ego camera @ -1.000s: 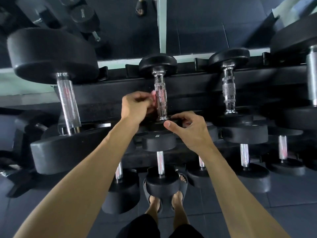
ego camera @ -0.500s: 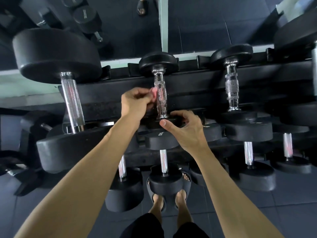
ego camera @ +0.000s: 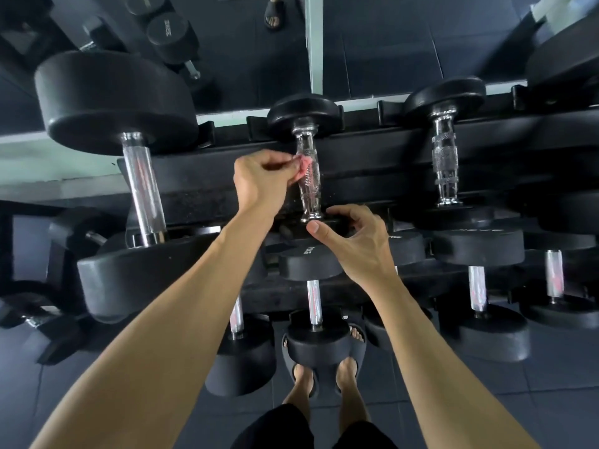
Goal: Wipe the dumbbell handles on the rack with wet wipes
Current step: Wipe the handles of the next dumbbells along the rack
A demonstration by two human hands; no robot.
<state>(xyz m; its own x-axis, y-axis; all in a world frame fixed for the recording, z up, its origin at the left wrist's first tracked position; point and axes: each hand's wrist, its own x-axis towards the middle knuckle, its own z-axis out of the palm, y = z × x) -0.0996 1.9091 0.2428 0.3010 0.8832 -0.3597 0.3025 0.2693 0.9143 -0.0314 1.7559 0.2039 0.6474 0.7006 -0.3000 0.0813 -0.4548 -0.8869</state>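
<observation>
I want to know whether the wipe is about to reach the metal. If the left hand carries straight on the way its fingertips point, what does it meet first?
The left hand points rightward, pinching a pink wipe. First in line is the knurled chrome handle of the middle dumbbell; the wipe looks already against it, though depth is unclear.

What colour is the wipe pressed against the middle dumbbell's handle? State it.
Pink: the wipe, pinched in the left hand, shows best in the head view.
</observation>
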